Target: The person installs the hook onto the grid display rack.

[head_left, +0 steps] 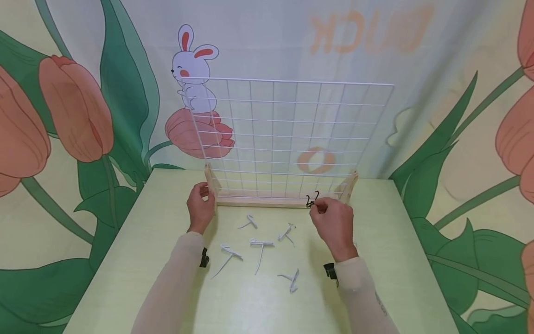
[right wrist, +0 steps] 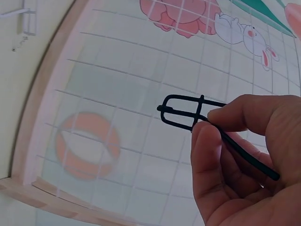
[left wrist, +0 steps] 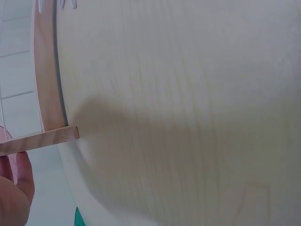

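Observation:
A white wire grid panel [head_left: 292, 81] stands upright in a wooden stand [head_left: 258, 202]. At the stand's left end is my left hand [head_left: 200, 207], its fingertips against the outer side of the wooden end piece [left wrist: 40, 142]. My right hand [head_left: 334, 225] pinches a black wire hook [head_left: 310, 202] between thumb and forefinger, in front of the panel's lower right. The right wrist view shows the hook's looped frame pointing away from the fingertips, with one black prong running back across the palm.
Several white hooks lie scattered on the table before the stand, among them a long-pronged one [head_left: 262, 242] in the middle and a smaller one [head_left: 294, 280] nearest me. Behind the table [head_left: 137, 260] hangs a curtain [head_left: 267, 41] printed with tulips and a rabbit.

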Motion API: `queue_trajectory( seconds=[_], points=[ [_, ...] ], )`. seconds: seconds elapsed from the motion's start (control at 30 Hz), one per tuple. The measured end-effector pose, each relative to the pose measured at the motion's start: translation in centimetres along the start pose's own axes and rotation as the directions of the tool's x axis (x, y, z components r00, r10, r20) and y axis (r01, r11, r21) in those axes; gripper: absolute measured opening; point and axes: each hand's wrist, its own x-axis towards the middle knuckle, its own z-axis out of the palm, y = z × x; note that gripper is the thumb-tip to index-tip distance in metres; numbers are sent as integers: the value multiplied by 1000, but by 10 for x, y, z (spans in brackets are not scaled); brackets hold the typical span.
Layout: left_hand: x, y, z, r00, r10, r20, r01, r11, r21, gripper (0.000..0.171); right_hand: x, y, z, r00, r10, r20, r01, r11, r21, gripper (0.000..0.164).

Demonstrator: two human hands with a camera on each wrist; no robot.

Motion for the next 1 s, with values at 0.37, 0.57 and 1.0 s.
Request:
queue_trajectory(
  seconds=[0.37,0.57,1.0],
  points=[
    [3,-2,5,1000,3,-12,-3,1000,31,33,37,-16,-26,998,-6,-56,6,1000,-2,15],
    [2,-2,5,1000,26,-10,-26,999,25,32,63,-24,-42,996,19,-87,-18,1000,17,18],
    [-2,-2,3,999,34,-6,-34,998,47,32,111,-32,-65,990,86,-109,-86,996,8,21]
  ],
)
